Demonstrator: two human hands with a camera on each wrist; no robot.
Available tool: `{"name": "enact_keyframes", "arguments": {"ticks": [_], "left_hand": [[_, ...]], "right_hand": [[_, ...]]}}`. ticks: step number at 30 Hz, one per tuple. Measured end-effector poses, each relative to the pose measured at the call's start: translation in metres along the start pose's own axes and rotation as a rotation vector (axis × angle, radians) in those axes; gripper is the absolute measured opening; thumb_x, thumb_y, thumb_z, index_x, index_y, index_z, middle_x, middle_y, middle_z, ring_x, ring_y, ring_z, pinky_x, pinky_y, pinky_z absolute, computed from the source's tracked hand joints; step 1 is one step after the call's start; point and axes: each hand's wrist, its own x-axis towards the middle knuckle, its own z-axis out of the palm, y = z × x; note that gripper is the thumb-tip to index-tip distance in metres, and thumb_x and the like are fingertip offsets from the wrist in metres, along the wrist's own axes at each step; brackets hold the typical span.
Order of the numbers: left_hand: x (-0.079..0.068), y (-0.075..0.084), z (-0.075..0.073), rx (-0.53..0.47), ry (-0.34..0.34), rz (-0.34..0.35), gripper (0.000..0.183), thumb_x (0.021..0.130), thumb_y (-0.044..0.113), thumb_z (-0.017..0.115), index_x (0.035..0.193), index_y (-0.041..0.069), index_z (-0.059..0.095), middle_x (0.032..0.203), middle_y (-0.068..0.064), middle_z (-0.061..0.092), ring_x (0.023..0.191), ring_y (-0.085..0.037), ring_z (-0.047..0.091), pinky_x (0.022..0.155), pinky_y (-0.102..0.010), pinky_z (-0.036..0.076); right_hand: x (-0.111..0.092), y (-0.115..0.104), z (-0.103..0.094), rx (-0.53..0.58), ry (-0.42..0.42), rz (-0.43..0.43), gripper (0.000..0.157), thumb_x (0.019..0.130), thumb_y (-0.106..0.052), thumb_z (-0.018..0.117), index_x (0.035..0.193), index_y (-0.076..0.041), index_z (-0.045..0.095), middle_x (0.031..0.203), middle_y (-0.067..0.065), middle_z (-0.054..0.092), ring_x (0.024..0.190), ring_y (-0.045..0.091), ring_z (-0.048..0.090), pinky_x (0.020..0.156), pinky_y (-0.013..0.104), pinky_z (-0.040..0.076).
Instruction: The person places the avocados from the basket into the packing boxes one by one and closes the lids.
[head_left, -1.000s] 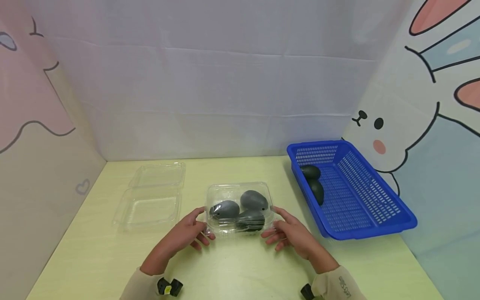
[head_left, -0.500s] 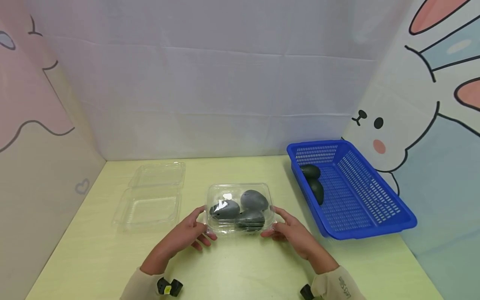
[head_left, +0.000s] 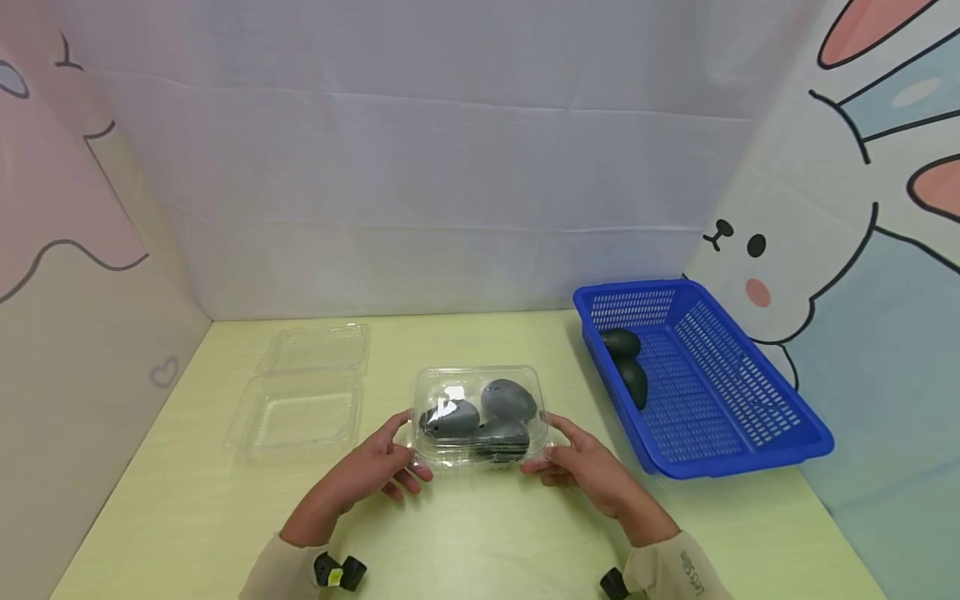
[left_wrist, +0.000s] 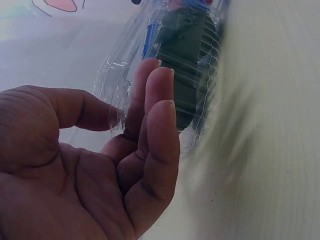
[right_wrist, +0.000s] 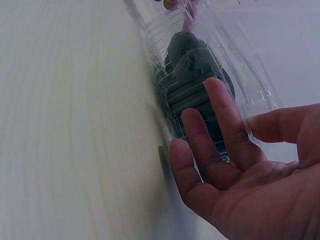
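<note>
A lidded clear plastic clamshell box (head_left: 459,385) sits at mid-table with three dark avocados (head_left: 508,402) inside, looking greyish through the lid. My left hand (head_left: 372,467) pinches its left front corner between thumb and fingers. At the opposite corner my right hand (head_left: 588,468) holds it the same way. In the left wrist view the thumb (left_wrist: 95,112) meets the box's rim, and the other fingers lie along its side. The right wrist view has the thumb (right_wrist: 277,124) at the rim, with fingertips spread beside the ribbed wall.
An open clear clamshell box (head_left: 307,408) lies at the left of the table. On the right, a blue plastic basket (head_left: 712,400) holds two dark green avocados (head_left: 632,382) along its left wall. White and cartoon-printed cloth walls (head_left: 450,183) surround the table.
My right hand's lower fingers have drawn in under the box's front corner. The box itself stays in place, with a brighter glare on its lid.
</note>
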Motion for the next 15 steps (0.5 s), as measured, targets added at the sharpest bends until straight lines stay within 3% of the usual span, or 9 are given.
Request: {"name": "enact_keyframes", "arguments": {"ticks": [15], "left_hand": [[0.0019, -0.0034, 0.0001, 0.001, 0.01, 0.001, 0.071, 0.104, 0.009, 0.046, 0.164, 0.008, 0.01, 0.097, -0.016, 0.076, 0.077, -0.028, 0.072, 0.065, -0.04, 0.058]], "right_hand": [[-0.001, 0.0015, 0.0003, 0.039, -0.011, -0.005, 0.066, 0.108, -0.01, 0.044, 0.164, -0.002, 0.011, 0.112, 0.023, 0.074, 0.114, 0.045, 0.066, 0.097, 0.047, 0.053]]}}
